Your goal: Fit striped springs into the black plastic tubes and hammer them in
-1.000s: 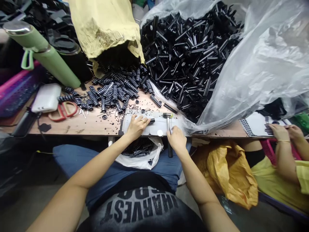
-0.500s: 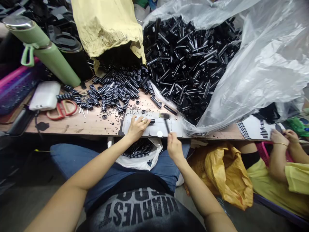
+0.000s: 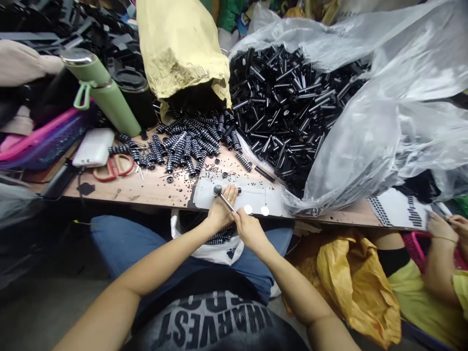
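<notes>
My right hand (image 3: 250, 226) is closed round the handle of a small hammer (image 3: 226, 202). Its round dark head lies over the fingers of my left hand (image 3: 222, 210), at their left side. Those fingers are curled on a short black tube (image 3: 239, 190), whose end pokes out to the right; the rest is hidden. Both hands are over a pale plate (image 3: 208, 195) at the table's front edge. Two white round spots, one being a white disc (image 3: 265, 210), show on the plate to the right of my hands.
Behind stand a pile of checkered black-and-white rollers (image 3: 190, 141), a yellow sack (image 3: 183, 48) and a clear plastic bag (image 3: 340, 146) of black tubes. Red-handled scissors (image 3: 113, 168) and a green bottle (image 3: 106, 97) are at left. A co-worker's hands (image 3: 442, 226) are far right.
The hammer has swung left from the right part of the plate to over my left hand, and my right hand moved left with it. The camera view has shifted slightly.
</notes>
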A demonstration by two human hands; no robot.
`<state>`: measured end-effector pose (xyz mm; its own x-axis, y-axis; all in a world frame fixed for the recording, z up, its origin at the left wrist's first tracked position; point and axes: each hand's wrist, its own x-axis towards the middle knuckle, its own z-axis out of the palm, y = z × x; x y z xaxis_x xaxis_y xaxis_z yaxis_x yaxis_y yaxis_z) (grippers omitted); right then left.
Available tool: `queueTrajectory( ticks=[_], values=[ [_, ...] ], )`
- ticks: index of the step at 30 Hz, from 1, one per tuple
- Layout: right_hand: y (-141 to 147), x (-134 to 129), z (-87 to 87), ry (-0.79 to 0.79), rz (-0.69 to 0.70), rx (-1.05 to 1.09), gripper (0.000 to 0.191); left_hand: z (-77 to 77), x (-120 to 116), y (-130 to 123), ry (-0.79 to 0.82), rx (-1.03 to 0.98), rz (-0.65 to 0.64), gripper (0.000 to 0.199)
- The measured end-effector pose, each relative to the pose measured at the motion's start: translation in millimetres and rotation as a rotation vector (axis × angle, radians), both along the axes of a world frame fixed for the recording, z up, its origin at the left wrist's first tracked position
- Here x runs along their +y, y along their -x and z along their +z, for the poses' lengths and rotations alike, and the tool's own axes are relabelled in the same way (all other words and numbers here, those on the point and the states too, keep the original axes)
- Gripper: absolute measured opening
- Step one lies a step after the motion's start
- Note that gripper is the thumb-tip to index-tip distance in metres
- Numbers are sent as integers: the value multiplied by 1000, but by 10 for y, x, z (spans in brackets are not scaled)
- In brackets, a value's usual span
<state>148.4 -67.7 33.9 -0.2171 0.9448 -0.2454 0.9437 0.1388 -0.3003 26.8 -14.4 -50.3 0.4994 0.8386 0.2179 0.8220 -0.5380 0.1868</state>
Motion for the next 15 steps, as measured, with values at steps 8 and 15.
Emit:
queueTrajectory(
  ticks=[8, 15],
  values=[
    [-466, 408, 92, -326, -169, 50, 33, 167, -36, 145, 21, -119, -47, 39],
    [85, -231, -675, 48, 331, 229, 36, -334, -1181, 828, 278, 93, -312, 32]
  ],
)
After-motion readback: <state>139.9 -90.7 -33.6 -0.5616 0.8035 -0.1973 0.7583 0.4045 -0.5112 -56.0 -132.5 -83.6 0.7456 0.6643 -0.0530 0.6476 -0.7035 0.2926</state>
